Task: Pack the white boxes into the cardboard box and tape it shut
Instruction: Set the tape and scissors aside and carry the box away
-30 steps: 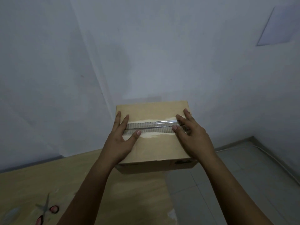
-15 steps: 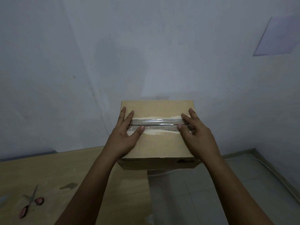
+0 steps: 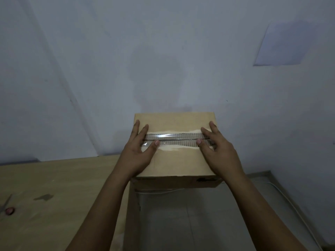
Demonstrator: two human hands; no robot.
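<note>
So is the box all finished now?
Nearly. The box has its flaps shut, and clear tape already runs along the seam. No white boxes show, so they are presumably inside. Right now the left hand and right hand lie flat on the tape's ends, pressing it down. Maybe only rubbing it smooth is left.

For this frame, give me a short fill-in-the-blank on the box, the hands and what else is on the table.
1. Both hands, left and right, lie flat on top of the ____.
2. Clear tape runs along the seam, so the flaps are ____.
3. The box sits at the table's right edge and partly overhangs the ____.
4. At the far left of the table lie ____ with red handles.

Missing words: box; closed; floor; scissors
</note>
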